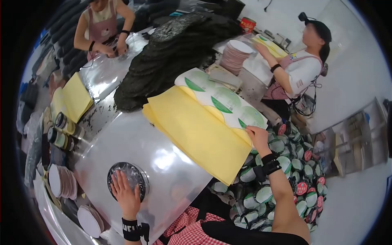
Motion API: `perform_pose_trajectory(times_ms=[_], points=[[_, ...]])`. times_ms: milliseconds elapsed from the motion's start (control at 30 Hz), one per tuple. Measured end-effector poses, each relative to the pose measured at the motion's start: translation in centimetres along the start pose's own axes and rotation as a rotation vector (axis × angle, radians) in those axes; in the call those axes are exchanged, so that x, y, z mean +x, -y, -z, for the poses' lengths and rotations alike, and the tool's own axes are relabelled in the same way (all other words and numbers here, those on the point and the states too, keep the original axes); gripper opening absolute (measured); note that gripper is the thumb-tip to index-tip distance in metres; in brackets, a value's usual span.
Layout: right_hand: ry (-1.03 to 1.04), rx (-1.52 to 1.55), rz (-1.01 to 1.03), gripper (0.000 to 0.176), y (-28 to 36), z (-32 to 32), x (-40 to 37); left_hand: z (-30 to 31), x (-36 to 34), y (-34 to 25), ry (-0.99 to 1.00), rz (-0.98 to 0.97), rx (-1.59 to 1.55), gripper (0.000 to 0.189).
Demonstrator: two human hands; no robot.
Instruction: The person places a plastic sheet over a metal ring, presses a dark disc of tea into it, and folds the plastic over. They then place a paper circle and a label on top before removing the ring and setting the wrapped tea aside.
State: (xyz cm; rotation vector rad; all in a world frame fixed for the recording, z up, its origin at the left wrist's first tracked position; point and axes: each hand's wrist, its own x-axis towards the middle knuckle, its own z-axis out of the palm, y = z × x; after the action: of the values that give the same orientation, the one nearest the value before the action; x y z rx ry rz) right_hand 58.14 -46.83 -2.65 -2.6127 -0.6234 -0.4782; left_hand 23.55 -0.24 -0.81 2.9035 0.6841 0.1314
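Observation:
My left hand [125, 195] lies flat, fingers stretched out, on a round, dark, plastic-wrapped pack [142, 174] on the shiny metal table [122, 134]. My right hand [258, 138] is closed, with thumb and fingertips pinched at the near right end of a sheet of round green-and-white labels [222, 92]. Whether they grip one label or the whole sheet is hard to tell. Yellow backing paper [200, 134] spreads from the label sheet toward me, between my two hands.
A big pile of dark round sheets [167, 57] rises behind the labels. Labelled packs [277, 175] heap up at my right. Jars [65, 130] and stacks of round discs [61, 181] stand at left. Two co-workers, one person [102, 24] far left and another person [302, 69] right, stand at tables.

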Motion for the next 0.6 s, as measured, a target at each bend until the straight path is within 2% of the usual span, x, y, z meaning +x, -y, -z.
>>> perform_pose_trajectory(times_ms=[100, 133, 167, 233, 333, 533, 600], points=[[-0.002, -0.001, -0.103, 0.021, 1.3, 0.2, -0.1, -0.3, 0.0, 0.2, -0.013, 0.01, 0.006, 0.076], [0.013, 0.126, -0.206, 0.019, 2.9, 0.8, -0.1, -0.3, -0.1, 0.1, -0.016, 0.005, 0.017, 0.075], [0.023, 0.126, -0.206, 0.019, 3.3, 0.6, -0.1, -0.2, -0.2, 0.2, -0.014, -0.002, 0.03, 0.075], [-0.197, 0.056, -0.027, 0.019, 3.6, 0.3, -0.3, -0.2, -0.4, 0.3, -0.003, 0.0, 0.036, 0.075], [-0.19, 0.192, -0.143, 0.02, 2.6, -0.8, -0.5, -0.2, -0.1, 0.1, -0.003, 0.004, 0.036, 0.075], [-0.14, 0.113, -0.158, 0.011, 1.3, -1.3, 0.2, -0.2, -0.3, 0.1, -0.01, 0.006, 0.027, 0.077], [-0.255, 0.231, -0.391, 0.01, -1.7, -0.9, 1.1, 0.0, -0.1, -0.1, -0.016, 0.02, 0.016, 0.077]])
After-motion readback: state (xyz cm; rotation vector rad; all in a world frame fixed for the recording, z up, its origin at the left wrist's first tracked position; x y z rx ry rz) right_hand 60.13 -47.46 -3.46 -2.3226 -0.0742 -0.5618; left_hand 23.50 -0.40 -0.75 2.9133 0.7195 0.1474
